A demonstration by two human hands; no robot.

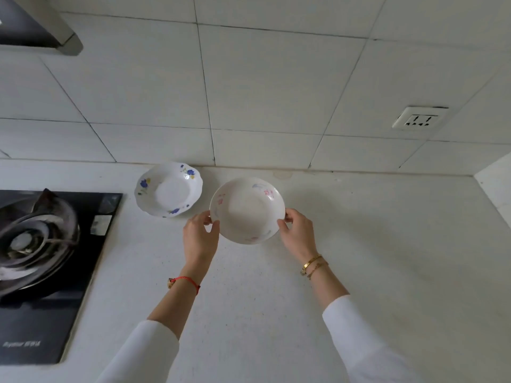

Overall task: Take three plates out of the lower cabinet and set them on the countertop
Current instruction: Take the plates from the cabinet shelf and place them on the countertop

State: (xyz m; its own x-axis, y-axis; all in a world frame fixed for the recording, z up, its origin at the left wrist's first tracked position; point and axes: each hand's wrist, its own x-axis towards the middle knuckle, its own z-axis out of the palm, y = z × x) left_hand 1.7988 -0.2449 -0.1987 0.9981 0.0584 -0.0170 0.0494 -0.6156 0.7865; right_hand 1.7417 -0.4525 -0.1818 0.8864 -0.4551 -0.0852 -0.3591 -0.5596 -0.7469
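A white plate with faint pink and blue flowers is over the white countertop, held at both sides. My left hand pinches its left rim and my right hand pinches its right rim. Whether the plate touches the counter I cannot tell. To its left, near the wall, a scalloped white plate with blue flowers rests on the countertop, apart from the held plate. The lower cabinet is out of view.
A black gas hob with a burner fills the left of the counter. The tiled wall runs along the back, with a socket at the right. A range hood corner hangs top left.
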